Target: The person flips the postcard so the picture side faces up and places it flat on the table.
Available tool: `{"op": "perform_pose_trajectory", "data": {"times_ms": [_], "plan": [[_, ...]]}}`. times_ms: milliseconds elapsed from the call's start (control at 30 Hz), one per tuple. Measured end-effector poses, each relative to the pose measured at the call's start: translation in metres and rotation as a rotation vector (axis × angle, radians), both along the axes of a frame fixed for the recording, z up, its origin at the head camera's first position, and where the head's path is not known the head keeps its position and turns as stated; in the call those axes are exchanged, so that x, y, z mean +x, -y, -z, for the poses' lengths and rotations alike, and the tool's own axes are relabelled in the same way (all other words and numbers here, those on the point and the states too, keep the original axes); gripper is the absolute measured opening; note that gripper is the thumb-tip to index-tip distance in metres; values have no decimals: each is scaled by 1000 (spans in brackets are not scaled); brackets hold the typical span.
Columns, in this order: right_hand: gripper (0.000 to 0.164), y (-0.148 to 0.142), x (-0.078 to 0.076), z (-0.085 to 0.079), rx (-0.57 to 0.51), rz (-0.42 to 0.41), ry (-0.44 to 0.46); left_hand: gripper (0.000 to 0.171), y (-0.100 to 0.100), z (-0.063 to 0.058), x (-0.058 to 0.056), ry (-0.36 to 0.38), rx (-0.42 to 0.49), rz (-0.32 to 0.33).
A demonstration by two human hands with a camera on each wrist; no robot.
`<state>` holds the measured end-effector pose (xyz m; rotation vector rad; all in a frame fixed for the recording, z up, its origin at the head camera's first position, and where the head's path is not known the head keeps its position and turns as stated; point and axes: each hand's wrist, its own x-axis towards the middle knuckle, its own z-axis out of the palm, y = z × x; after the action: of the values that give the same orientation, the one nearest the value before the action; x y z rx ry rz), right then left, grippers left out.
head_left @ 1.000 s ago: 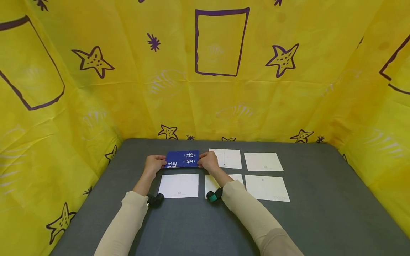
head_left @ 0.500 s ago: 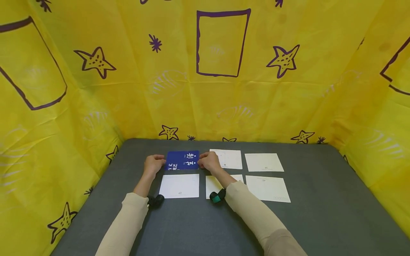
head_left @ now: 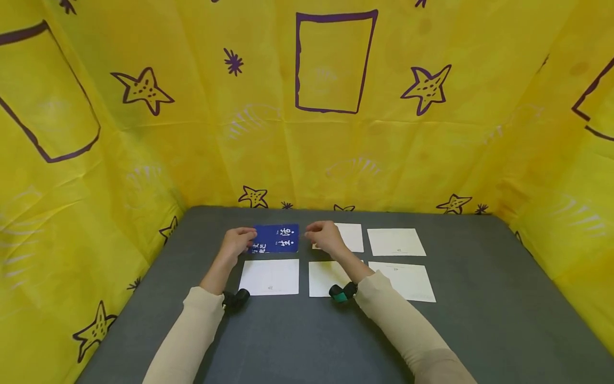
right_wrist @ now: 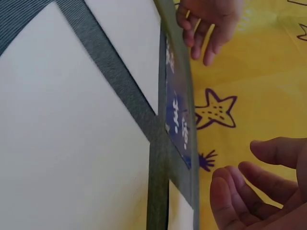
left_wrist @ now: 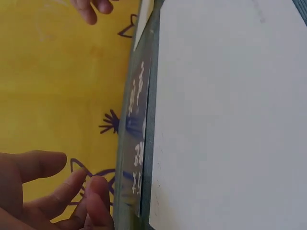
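A blue card with white lettering lies flat on the dark grey table, at the back left of two rows of cards. Just above its left end is my left hand, thumb and fingers apart and holding nothing in the left wrist view. My right hand is off the card's right end, over a white card; its fingers are loosely bent with nothing between them in the right wrist view. In the left wrist view the blue card lies beyond a large white card.
More white cards lie in the rows: one in front of the blue card, one partly under my right forearm, and two at the right. Yellow cloth with starfish drawings encloses the table's back and sides.
Both hands have let go of the blue card, which now lies flat. My right hand has drawn away to the right, and my left hand has lifted slightly over the card's left edge.
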<state>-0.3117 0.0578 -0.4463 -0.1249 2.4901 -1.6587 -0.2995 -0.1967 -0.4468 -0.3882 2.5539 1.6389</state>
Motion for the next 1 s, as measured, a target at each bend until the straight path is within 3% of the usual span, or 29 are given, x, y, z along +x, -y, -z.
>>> {"op": "perform_pose_trajectory", "data": {"times_ms": [300, 1000], "plan": [[27, -19, 6, 2, 48, -8, -23, 37, -22, -6, 2, 17, 27, 82], [29, -76, -5, 0, 121, 61, 3, 34, -68, -4, -2, -36, 16, 133]]}}
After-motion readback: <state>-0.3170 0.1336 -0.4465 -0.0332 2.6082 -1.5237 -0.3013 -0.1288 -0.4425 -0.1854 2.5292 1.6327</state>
